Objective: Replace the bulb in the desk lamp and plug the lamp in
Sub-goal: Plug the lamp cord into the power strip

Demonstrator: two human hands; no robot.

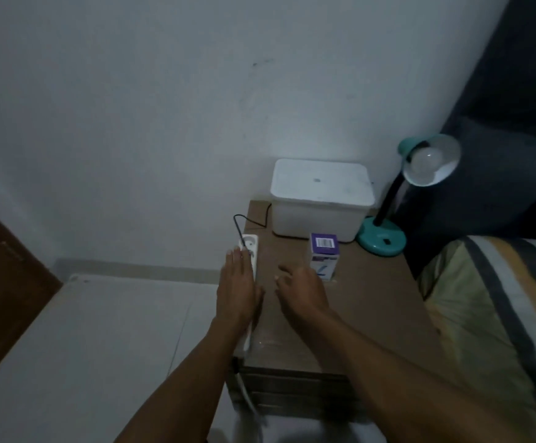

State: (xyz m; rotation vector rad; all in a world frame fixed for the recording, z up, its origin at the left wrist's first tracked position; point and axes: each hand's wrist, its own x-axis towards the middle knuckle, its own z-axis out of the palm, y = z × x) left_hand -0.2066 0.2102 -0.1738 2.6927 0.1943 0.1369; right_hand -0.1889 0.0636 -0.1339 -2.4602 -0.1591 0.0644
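Left hand (236,289) flat on power strip (250,260) at nightstand (372,314) edge; right hand (300,290) loose, fingers spread, beside purple box (324,255). Teal lamp (388,225) (1 bulb (426,161) fitted) right of white bin (321,199).

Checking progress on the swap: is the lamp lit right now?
No, the bulb in the lamp looks dull and unlit, in a dim room.

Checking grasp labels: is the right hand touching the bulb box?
Apart. The head view shows bare tabletop between the right hand and the bulb box; its fingers are spread, holding nothing.
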